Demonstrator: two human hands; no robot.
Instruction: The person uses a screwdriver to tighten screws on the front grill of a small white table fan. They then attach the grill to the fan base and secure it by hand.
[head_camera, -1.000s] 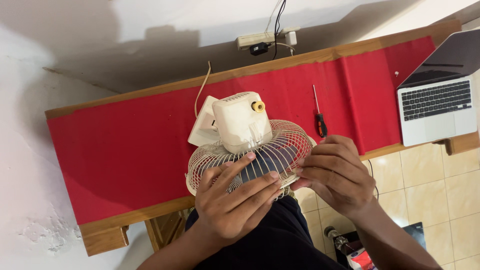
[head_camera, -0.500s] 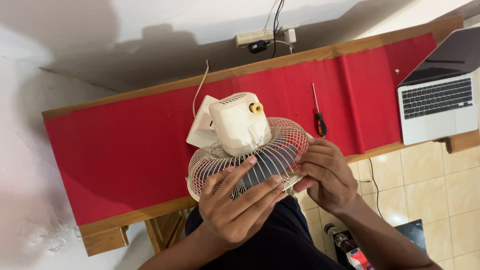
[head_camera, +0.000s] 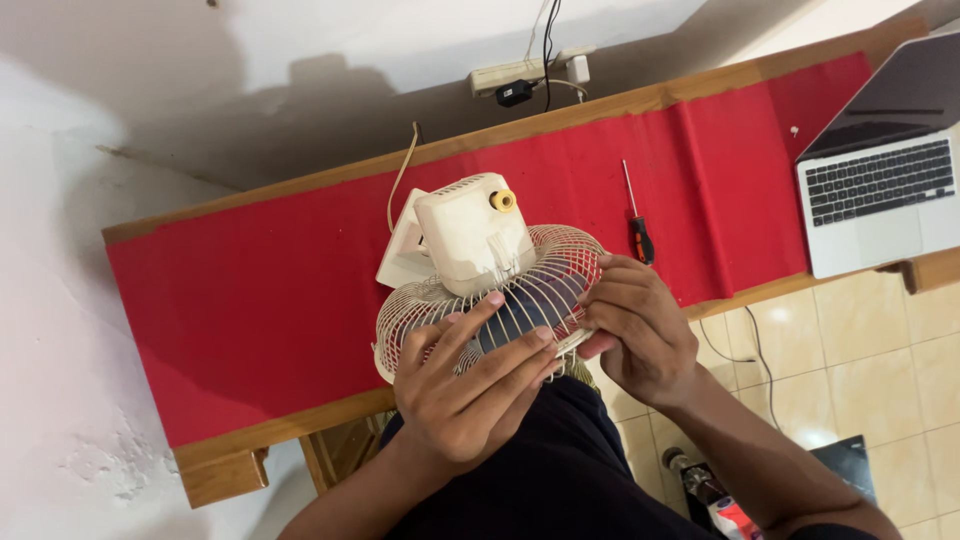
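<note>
A small cream fan lies face down at the table's near edge, its boxy motor housing (head_camera: 471, 243) with a yellow knob pointing up. Dark blades show through the wire grille (head_camera: 560, 262). My left hand (head_camera: 468, 385) lies flat over the near part of the grille, fingers spread across the wires. My right hand (head_camera: 634, 328) grips the grille's right rim with curled fingers. The fan's cream base sticks out behind the housing.
A red cloth (head_camera: 270, 300) covers the wooden table. A screwdriver (head_camera: 635, 222) with a black and orange handle lies right of the fan. An open laptop (head_camera: 880, 180) sits at the far right. A power strip (head_camera: 520, 75) with plugs lies behind the table. Tiled floor lower right.
My right hand slid left and tightened on the grille's right rim. The fan shifted slightly up and left in view. My left hand stayed on the grille.
</note>
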